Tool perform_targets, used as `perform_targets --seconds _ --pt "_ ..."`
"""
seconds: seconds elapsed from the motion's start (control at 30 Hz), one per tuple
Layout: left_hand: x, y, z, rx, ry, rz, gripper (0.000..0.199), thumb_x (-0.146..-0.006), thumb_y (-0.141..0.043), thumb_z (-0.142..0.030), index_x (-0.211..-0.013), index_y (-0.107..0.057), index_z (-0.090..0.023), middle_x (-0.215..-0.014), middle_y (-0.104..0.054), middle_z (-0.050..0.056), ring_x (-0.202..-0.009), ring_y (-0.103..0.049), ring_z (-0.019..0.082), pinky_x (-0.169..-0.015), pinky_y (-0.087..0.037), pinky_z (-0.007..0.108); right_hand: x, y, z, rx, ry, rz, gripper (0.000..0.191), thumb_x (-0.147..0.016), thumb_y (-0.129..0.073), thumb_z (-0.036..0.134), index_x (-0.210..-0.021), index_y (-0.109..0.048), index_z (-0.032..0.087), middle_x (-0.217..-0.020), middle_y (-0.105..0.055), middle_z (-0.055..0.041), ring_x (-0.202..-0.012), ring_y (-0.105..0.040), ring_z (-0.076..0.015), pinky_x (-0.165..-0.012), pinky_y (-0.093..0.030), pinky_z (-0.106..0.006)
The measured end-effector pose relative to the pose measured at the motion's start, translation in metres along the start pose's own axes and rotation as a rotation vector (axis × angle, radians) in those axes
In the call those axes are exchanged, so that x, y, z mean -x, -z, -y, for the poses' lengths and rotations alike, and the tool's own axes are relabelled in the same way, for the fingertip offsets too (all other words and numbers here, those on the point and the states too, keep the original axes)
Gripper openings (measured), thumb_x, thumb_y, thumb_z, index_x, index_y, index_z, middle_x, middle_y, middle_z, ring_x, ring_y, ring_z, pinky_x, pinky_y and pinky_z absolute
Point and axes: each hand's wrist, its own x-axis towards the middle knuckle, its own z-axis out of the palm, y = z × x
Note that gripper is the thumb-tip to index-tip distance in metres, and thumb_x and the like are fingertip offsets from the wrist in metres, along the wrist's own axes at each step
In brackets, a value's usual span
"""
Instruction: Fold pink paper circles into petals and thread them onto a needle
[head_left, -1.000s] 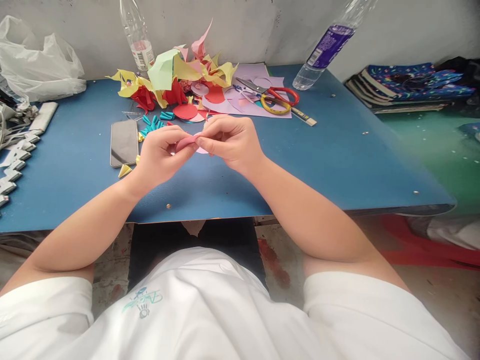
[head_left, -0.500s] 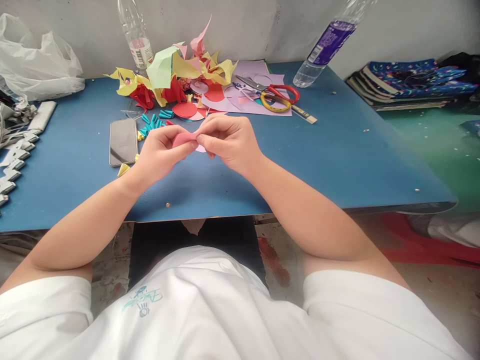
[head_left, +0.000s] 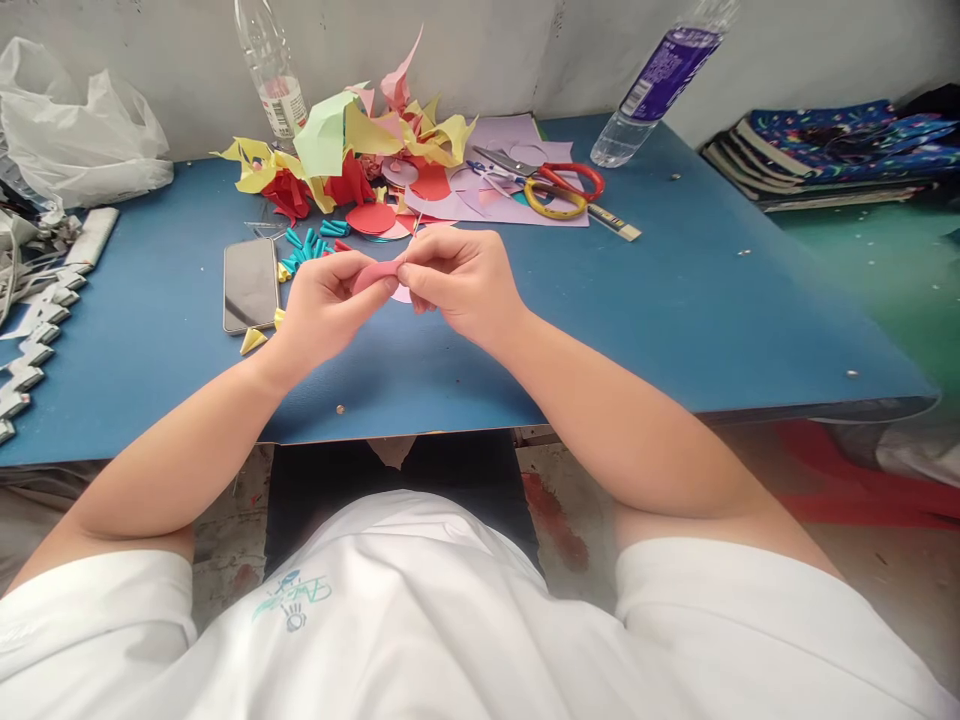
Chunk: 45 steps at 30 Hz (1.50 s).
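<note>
Between my two hands is a piece of pink paper (head_left: 372, 275) with a rounded edge, seemingly bent or curled. My left hand (head_left: 326, 305) pinches it between thumb and fingers. Its right end is pinched in my right hand (head_left: 461, 285), where thumb and forefinger meet. A thin pointed thing (head_left: 417, 224) shows just above the right fingers; I cannot tell whether it is held. Partly hidden below the hands, a pale pink paper piece (head_left: 403, 295) shows. Small rolled teal paper pieces (head_left: 306, 245) lie just beyond my left hand, and a phone (head_left: 250, 285) is to its left.
Crumpled coloured paper shapes (head_left: 330, 150), red paper circles (head_left: 371, 218), scissors (head_left: 559, 190) and purple paper sheets (head_left: 495, 205) lie at the back. Two plastic bottles (head_left: 660, 85) (head_left: 277, 85) stand there. A white plastic bag (head_left: 90, 140) and a folded paper chain (head_left: 34, 350) are left.
The view has shifted slightly, so the table's things sit a little differently in frame. Both hands keep their pinch on the pink paper, with hardly any movement.
</note>
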Motion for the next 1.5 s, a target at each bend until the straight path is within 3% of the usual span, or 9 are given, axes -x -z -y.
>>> perform_targets --seconds 0.23,0.57,0.87,0.97,1.07,1.2,1.5 --pt "0.003 0.000 -0.001 -0.052 -0.045 -0.007 0.037 -0.098 -0.098 -0.043 -0.078 -0.072 -0.025 -0.071 -0.065 -0.001 -0.071 -0.056 0.017 -0.064 -0.047 0.036 0.002 0.000 0.004 -0.090 0.003 0.003 0.030 -0.098 -0.099 0.045 -0.082 -0.083 0.026 -0.080 -0.074 0.0020 -0.061 -0.062 -0.0137 -0.060 -0.057 -0.033" --pt "0.000 0.003 -0.002 -0.025 -0.034 0.046 0.061 -0.102 -0.101 -0.070 -0.076 -0.068 -0.025 -0.070 -0.060 -0.001 -0.067 -0.054 0.016 -0.061 -0.043 0.039 -0.004 0.003 0.007 -0.126 -0.082 0.012 0.028 -0.086 -0.108 0.048 -0.082 -0.089 0.028 -0.075 -0.072 0.0035 -0.061 -0.058 -0.0137 -0.063 -0.057 -0.037" --pt "0.000 0.004 -0.001 -0.008 -0.090 0.039 0.056 -0.102 -0.102 -0.063 -0.074 -0.072 -0.025 -0.072 -0.066 0.001 -0.069 -0.055 0.017 -0.065 -0.044 0.039 -0.003 0.006 0.012 -0.157 -0.066 0.041 0.009 -0.086 -0.106 0.032 -0.084 -0.096 0.032 -0.074 -0.076 0.0025 -0.065 -0.059 -0.0154 -0.060 -0.057 -0.038" --pt "-0.001 0.007 0.000 -0.037 -0.127 0.045 0.058 -0.103 -0.102 -0.064 -0.072 -0.071 -0.026 -0.073 -0.067 0.002 -0.070 -0.058 0.019 -0.069 -0.049 0.041 -0.003 0.006 0.011 -0.177 -0.034 0.042 0.010 -0.084 -0.107 0.033 -0.086 -0.097 0.030 -0.076 -0.075 0.0023 -0.062 -0.059 -0.0140 -0.057 -0.055 -0.038" --pt "-0.002 0.007 0.000 -0.101 -0.185 0.017 0.050 -0.103 -0.102 -0.062 -0.077 -0.078 -0.028 -0.078 -0.072 0.004 -0.074 -0.063 0.022 -0.076 -0.056 0.044 -0.001 0.005 0.011 -0.169 -0.024 0.026 0.011 -0.085 -0.108 0.034 -0.088 -0.098 0.030 -0.078 -0.076 0.0022 -0.065 -0.061 -0.0144 -0.058 -0.057 -0.037" --pt "-0.002 0.006 0.002 -0.161 -0.240 -0.015 0.038 -0.101 -0.102 -0.053 -0.079 -0.082 -0.029 -0.081 -0.075 0.005 -0.077 -0.064 0.023 -0.080 -0.055 0.045 0.000 0.005 0.011 -0.166 -0.020 0.030 0.004 -0.088 -0.102 0.034 -0.088 -0.099 0.031 -0.079 -0.076 0.0018 -0.066 -0.061 -0.0147 -0.060 -0.058 -0.037" --pt "-0.002 0.006 -0.006 -0.087 -0.206 0.036 0.045 -0.101 -0.100 -0.063 -0.078 -0.082 -0.028 -0.082 -0.078 0.006 -0.077 -0.064 0.023 -0.076 -0.054 0.044 -0.001 0.005 0.012 -0.154 0.000 0.036 0.028 -0.080 -0.115 0.048 -0.080 -0.092 0.032 -0.076 -0.075 -0.0006 -0.074 -0.061 -0.0196 -0.059 -0.057 -0.038"
